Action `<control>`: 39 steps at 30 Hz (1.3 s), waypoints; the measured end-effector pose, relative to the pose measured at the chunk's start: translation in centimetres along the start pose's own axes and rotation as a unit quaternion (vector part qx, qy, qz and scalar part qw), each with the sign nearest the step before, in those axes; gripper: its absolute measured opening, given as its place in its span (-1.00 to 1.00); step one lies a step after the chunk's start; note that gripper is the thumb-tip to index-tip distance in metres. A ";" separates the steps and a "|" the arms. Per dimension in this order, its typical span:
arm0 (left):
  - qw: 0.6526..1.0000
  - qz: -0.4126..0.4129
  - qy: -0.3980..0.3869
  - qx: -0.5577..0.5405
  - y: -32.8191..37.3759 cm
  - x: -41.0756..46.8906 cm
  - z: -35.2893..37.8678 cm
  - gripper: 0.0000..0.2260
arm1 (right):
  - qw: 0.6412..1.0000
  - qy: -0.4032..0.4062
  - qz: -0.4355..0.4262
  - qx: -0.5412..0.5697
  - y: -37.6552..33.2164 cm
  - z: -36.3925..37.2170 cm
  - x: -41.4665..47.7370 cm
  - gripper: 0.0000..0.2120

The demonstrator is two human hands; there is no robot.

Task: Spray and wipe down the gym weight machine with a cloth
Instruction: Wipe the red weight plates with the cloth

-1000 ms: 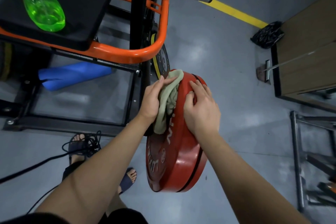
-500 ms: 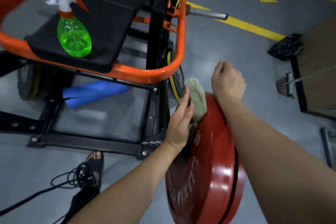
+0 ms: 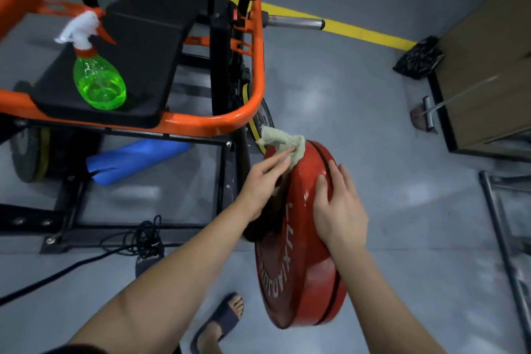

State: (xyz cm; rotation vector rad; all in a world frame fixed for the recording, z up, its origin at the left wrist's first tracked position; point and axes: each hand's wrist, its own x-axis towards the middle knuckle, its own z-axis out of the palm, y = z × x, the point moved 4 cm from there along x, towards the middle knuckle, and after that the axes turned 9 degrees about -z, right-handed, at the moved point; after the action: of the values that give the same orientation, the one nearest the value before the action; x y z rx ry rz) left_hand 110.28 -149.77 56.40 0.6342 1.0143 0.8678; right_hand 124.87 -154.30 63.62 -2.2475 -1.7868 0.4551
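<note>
The wiping is going on at the red weight plate (image 3: 301, 253), which is hanging at the near corner of the machine, so the job is looking partway through rather than near its end. The left hand (image 3: 264, 181) is pressing the cloth (image 3: 283, 139) against the plate's top edge with straight fingers laid close together, not curled round it. The right hand (image 3: 339, 207) is lying flat on the rim with fingers spread, seemingly steadying the plate. The spray bottle (image 3: 99, 80) is standing upright on the black seat (image 3: 149, 46), well apart from both hands, so spraying is not happening at this point. Whether the plate's lower face, the seat and the orange frame (image 3: 201, 121) are already clean is not showing; they are probably waiting their turn.
</note>
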 end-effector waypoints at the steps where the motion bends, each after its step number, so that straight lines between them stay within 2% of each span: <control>1: 1.000 0.008 -0.002 -0.001 0.2 -1.3 0.2 -0.74 | 1.000 0.001 0.005 0.006 0.2 -0.1 0.0 -0.49; 5: 0.997 0.051 -0.029 0.056 -1.8 -8.2 2.5 -0.73 | 1.000 -0.009 0.003 0.001 0.1 -0.1 -0.1 -0.50; 8: 0.994 0.099 0.003 0.049 -3.5 -11.6 4.5 -0.69 | 1.000 -0.012 -0.004 0.005 0.2 -0.2 0.1 -0.50; 12: 0.991 0.102 0.021 0.083 -1.4 -6.2 4.5 -0.62 | 1.000 -0.010 -0.002 0.012 0.0 -0.4 0.1 -0.51; 15: 0.991 0.065 0.040 0.106 1.6 0.2 3.5 -0.61 | 1.000 0.000 0.008 0.010 -0.3 -0.4 0.3 -0.50; 18: 0.992 0.011 0.033 0.124 2.2 3.1 3.6 -0.59 | 1.000 0.004 0.004 0.003 -0.4 -0.4 0.2 -0.50; 23: 0.993 0.039 0.049 0.098 0.5 -1.4 4.6 -0.47 | 1.000 -0.006 0.007 0.010 -0.3 0.0 0.6 -0.49; 28: 1.000 -0.002 0.018 -0.007 -3.1 -4.5 4.7 -0.51 | 1.000 -0.012 0.009 0.009 -0.5 -0.3 1.2 -0.50; 31: 0.997 -0.005 0.058 0.044 -1.9 -1.7 4.1 -0.50 | 1.000 -0.021 0.002 0.013 -0.7 -0.2 1.7 -0.50; 34: 0.993 -0.020 0.069 0.098 -1.1 1.9 3.3 -0.38 | 0.999 -0.022 0.007 0.023 -0.9 -0.2 2.7 -0.50; 37: 0.992 -0.053 0.036 0.109 -0.8 3.6 2.9 -0.15 | 0.999 -0.030 0.012 0.022 -1.0 0.1 3.7 -0.51; 39: 0.991 -0.076 0.018 0.113 -0.5 3.6 2.6 -0.16 | 0.999 -0.036 0.011 0.023 -1.1 0.3 4.4 -0.52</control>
State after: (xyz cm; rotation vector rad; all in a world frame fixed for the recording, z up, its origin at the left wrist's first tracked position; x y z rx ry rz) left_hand 113.79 -147.13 55.42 0.7246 1.1878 0.6372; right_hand 124.69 -149.75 63.31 -2.2491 -1.7685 0.5835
